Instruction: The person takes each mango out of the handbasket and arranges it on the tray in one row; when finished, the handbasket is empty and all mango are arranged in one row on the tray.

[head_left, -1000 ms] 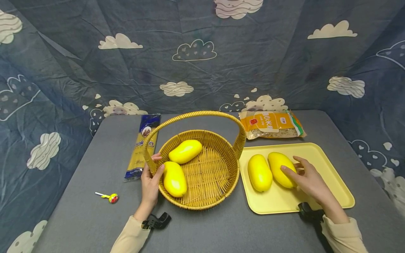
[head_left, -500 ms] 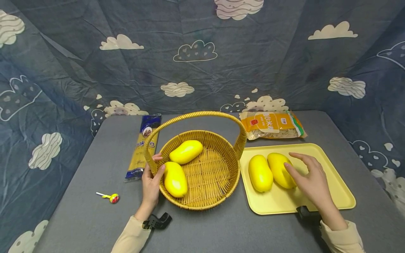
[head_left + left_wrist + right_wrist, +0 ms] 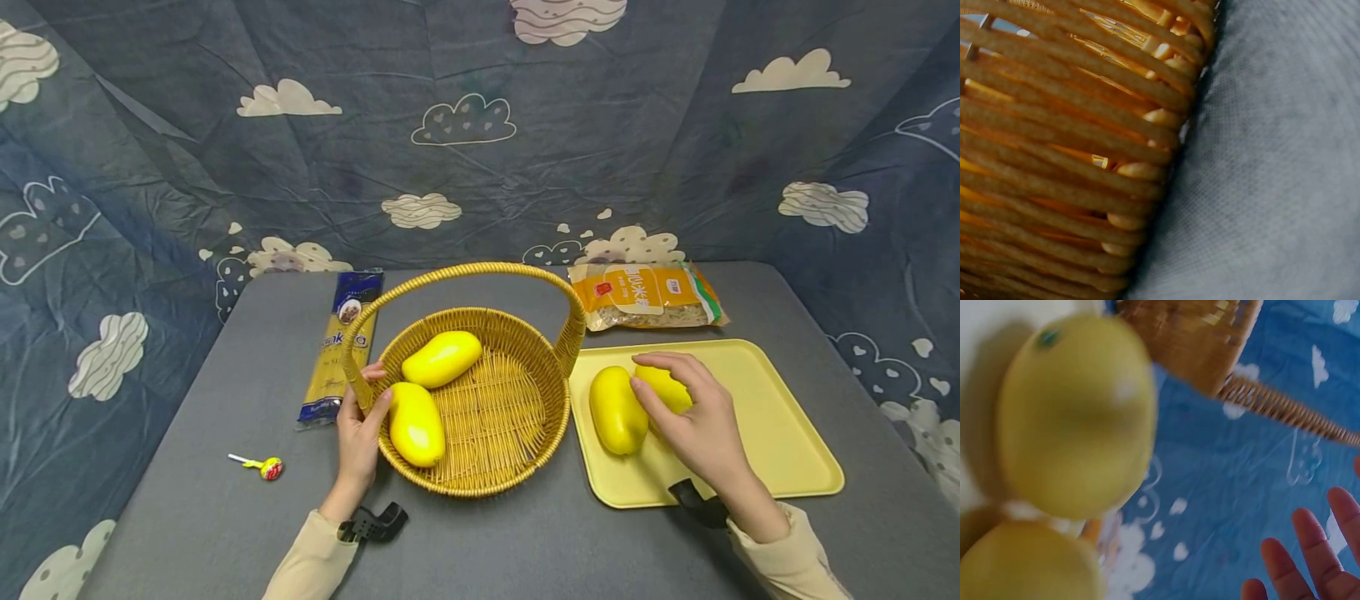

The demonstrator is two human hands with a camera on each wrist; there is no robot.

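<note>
Right hand (image 3: pixel 699 423) has shifted left since half a second ago. Head view: it is over the right mango (image 3: pixel 663 387) on the yellow tray (image 3: pixel 783 433), thumb and fingers apart, near the left mango (image 3: pixel 617 411); contact unclear. Left hand (image 3: pixel 358 437) grips the wicker basket (image 3: pixel 498 425) by its rim; two more mangoes (image 3: pixel 441 360) lie inside. Left wrist: basket's outer weave close up, grey tabletop (image 3: pixel 1279 162); fingers, can't tell from here. Right wrist: fingers spread, plus a green spot (image 3: pixel 1047 339) on one mango's end, hidden from the head view.

Sharp head view, blurred wrist views
</note>
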